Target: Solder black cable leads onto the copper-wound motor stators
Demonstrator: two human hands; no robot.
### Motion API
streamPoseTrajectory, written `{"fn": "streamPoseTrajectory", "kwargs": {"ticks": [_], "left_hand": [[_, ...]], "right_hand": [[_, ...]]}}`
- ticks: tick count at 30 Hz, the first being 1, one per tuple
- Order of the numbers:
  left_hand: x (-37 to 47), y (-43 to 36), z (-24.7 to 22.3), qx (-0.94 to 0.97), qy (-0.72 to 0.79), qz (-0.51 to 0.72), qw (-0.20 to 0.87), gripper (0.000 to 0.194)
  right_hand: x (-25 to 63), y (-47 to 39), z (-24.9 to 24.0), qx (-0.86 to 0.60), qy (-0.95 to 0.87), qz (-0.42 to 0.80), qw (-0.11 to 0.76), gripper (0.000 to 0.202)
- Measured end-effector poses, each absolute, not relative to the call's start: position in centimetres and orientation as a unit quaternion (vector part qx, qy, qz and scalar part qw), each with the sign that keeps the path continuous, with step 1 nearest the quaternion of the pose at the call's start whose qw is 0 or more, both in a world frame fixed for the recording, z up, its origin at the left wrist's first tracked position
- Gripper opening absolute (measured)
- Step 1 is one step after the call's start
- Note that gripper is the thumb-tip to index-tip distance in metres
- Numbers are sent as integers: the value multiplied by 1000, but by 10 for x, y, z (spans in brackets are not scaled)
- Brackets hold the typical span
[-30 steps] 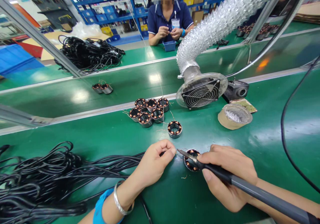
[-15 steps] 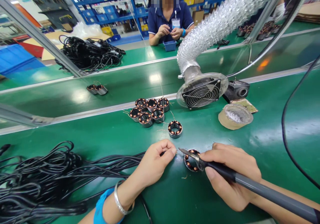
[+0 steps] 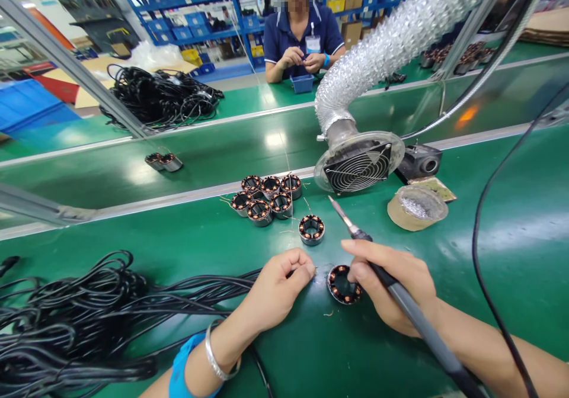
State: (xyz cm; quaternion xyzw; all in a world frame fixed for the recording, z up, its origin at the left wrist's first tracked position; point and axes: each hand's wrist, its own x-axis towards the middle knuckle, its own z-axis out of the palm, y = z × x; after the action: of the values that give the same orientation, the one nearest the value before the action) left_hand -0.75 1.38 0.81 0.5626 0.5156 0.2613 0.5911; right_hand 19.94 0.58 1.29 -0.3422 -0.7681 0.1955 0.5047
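Note:
My right hand (image 3: 400,285) is wrapped round a soldering iron (image 3: 393,288), its tip pointing up and away over the bench. A thumb or finger of that hand reaches the rim of a stator with copper windings (image 3: 332,288), which lies flat on the green bench. To the left of this stator, my left hand (image 3: 284,288) is closed in a pinch at the end of a black cable (image 3: 240,282); the fingers mostly hide that end. Another stator (image 3: 312,230) sits just beyond my hands.
Several stators (image 3: 260,213) cluster near the metal rail. A fume extractor (image 3: 360,164) with a foil duct hangs ahead. Beside it are a round pot (image 3: 415,208) and an iron holder (image 3: 422,162). Black cables (image 3: 80,321) pile at left. A person (image 3: 302,37) sits opposite.
The soldering iron has swung away from my left fingertips, its tip now pointing up and forward. My right fingers have come to the near stator. My left hand has barely moved.

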Motion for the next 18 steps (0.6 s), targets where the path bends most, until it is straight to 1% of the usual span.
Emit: {"fn": "streamPoseTrajectory", "kwargs": {"ticks": [4, 8, 14, 18], "left_hand": [[-7, 14, 10, 557, 485, 266, 619, 33], [-10, 12, 9, 545, 450, 259, 658, 39], [-15, 8, 13, 599, 460, 235, 612, 36], [-11, 4, 10, 495, 454, 271, 690, 42]], "right_hand": [[187, 17, 11, -310, -786, 224, 486, 25], [178, 22, 13, -269, -808, 240, 466, 20], [180, 16, 10, -286, -802, 243, 464, 20], [182, 13, 5, -291, -800, 245, 464, 23]]}}
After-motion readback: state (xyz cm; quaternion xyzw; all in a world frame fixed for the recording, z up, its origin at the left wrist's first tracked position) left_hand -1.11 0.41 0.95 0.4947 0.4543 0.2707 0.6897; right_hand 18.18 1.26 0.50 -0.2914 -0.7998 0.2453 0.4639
